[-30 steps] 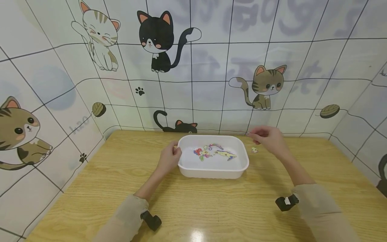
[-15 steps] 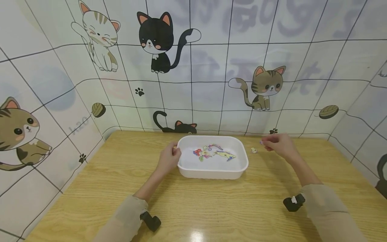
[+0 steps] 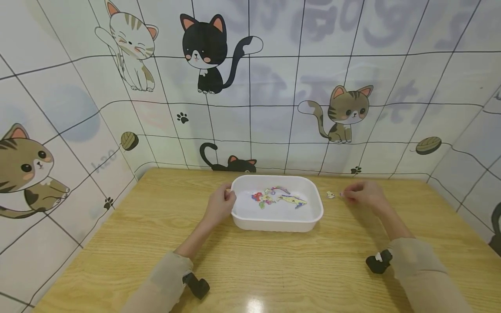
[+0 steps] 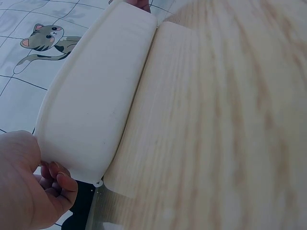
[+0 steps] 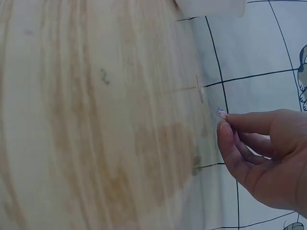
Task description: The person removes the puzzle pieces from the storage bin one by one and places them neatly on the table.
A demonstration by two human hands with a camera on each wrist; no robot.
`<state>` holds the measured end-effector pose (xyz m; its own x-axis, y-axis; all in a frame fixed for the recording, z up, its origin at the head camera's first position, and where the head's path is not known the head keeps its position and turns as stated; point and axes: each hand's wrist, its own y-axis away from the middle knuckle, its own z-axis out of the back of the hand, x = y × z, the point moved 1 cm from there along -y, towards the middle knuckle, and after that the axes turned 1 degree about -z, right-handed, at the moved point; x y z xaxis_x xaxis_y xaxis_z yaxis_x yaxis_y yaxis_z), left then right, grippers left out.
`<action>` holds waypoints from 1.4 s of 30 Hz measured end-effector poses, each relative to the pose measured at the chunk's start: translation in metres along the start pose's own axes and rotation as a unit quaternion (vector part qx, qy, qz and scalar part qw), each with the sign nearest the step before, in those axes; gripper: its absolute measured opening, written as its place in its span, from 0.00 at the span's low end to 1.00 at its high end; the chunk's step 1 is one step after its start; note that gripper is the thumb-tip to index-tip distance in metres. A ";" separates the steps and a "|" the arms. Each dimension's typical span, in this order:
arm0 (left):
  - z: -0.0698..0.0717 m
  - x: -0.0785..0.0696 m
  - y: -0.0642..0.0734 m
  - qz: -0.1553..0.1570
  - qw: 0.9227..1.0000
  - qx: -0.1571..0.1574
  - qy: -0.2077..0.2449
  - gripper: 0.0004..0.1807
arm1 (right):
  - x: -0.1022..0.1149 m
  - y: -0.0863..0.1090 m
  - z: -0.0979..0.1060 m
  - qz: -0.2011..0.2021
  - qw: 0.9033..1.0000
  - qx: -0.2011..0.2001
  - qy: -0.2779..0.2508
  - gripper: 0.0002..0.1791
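Note:
A white plastic tub (image 3: 277,225) stands on the wooden table, with several colourful flat cut-outs (image 3: 291,199) lying in it. My left hand (image 3: 220,203) grips the tub's left rim between thumb and fingers. In the left wrist view the tub's outer wall (image 4: 98,91) rises beside that hand. Right of the tub, a small pale-yellow cut-out (image 3: 330,194) lies on the table. Just beyond it, my right hand (image 3: 365,194) pinches a tiny purple-and-white piece (image 5: 221,113) between thumb and index finger, low over the table.
The wooden table (image 3: 250,265) stretches toward me in front of the tub. A cat-print sheet (image 3: 274,126) hangs behind the table and along both sides. Dark wrist cameras (image 3: 195,285) sit on both sleeves.
My right hand has moved right, away from the tub's back right corner, and then down toward the table beside the yellow cut-out, still pinching the tiny piece. The left hand stays on the rim.

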<state>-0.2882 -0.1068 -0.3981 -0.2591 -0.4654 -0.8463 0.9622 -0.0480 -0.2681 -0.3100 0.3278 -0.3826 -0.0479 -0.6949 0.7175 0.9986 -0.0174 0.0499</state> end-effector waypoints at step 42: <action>-0.001 -0.001 0.000 0.007 1.000 0.002 -0.008 0.21 | 0.011 0.006 0.005 0.026 0.999 -0.005 -0.028 0.27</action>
<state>-0.2877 -0.1060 -0.3981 -0.2443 -0.4795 -0.8428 0.9661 -0.0453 -0.2542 -0.3046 0.3232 -0.3708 0.0033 -0.6544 0.7562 0.9999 0.0100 0.0043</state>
